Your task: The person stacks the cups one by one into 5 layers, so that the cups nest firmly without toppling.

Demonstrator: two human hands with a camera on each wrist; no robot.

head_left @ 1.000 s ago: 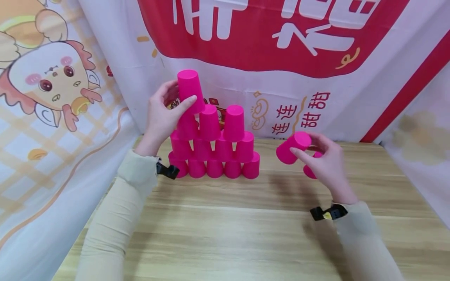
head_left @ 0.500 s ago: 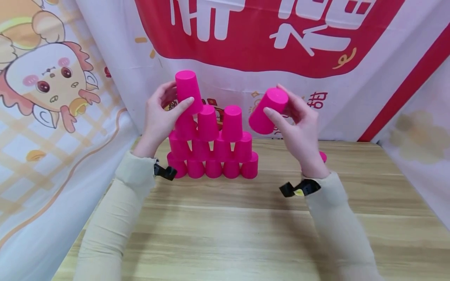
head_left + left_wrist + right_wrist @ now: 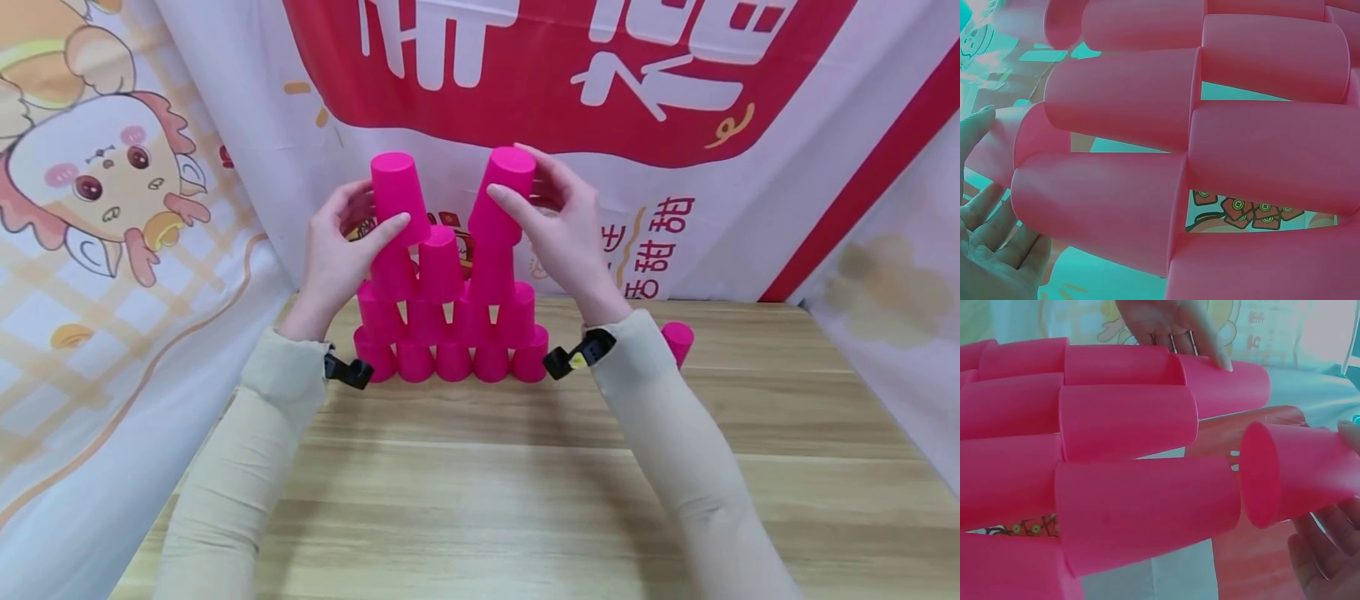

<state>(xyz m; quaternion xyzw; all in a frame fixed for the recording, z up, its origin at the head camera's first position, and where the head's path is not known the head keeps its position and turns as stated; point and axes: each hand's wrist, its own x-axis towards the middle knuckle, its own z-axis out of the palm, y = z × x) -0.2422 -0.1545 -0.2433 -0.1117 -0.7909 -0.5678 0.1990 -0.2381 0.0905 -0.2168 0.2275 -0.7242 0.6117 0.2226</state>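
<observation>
Pink cups, all upside down, form a tiered stack [image 3: 453,321]. At its upper left, my left hand [image 3: 337,246] grips a pink cup [image 3: 395,187] with thumb and fingers on opposite sides. Its rim is by the third tier's left cup [image 3: 1097,206], slightly tilted in the left wrist view. My right hand [image 3: 566,229] holds another pink cup [image 3: 510,167] above the third tier's right cup [image 3: 492,275]. In the right wrist view, a narrow gap shows between that held cup's open rim [image 3: 1260,475] and the cup below [image 3: 1147,512]. Between both hands sits the middle cup [image 3: 441,267].
One more pink cup [image 3: 678,340] stands on the wooden table [image 3: 480,500], to the right of the stack and partly behind the right sleeve [image 3: 667,433]. A printed cloth [image 3: 585,142] hangs close behind the stack, with more cloth at both sides.
My right hand has carried its cup from the table's right side up and leftward to the stack's top. My left hand keeps its cup at the upper left.
</observation>
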